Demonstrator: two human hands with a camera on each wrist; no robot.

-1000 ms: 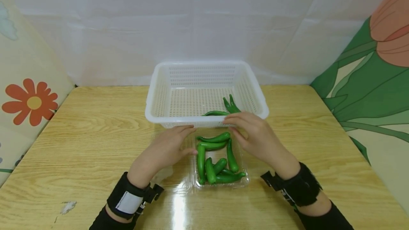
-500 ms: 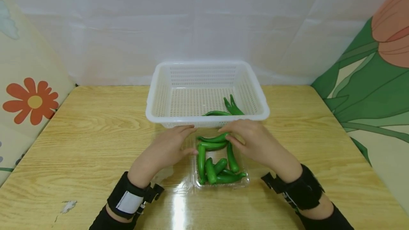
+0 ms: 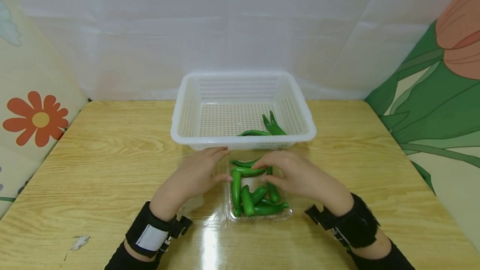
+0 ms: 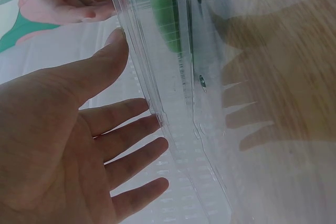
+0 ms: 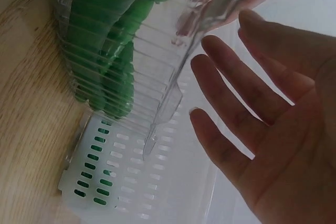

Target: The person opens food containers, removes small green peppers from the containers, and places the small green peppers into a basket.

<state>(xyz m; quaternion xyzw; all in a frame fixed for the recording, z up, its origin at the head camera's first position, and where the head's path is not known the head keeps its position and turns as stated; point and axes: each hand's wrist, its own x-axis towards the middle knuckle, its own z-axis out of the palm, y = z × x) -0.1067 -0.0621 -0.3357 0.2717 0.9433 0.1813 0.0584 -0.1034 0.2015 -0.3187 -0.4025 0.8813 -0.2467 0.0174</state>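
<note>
Several green chili peppers lie in a clear plastic box on the table. My left hand is at the box's left edge, fingers spread; in the left wrist view its fingertips are at or near the clear rim, contact unclear. Over the box's upper right part my right hand hovers, partly hiding the peppers beneath. In the right wrist view its fingers are slightly bent beside the rim, with nothing between them and the thumb.
Behind the box stands a white perforated basket, with a few green peppers in its front right part. A white sheet hangs behind the wooden table. Printed panels flank both sides.
My right hand has moved from the basket's front rim down toward me, over the box's upper right. The left hand has stayed in place. The peppers show no clear shift.
</note>
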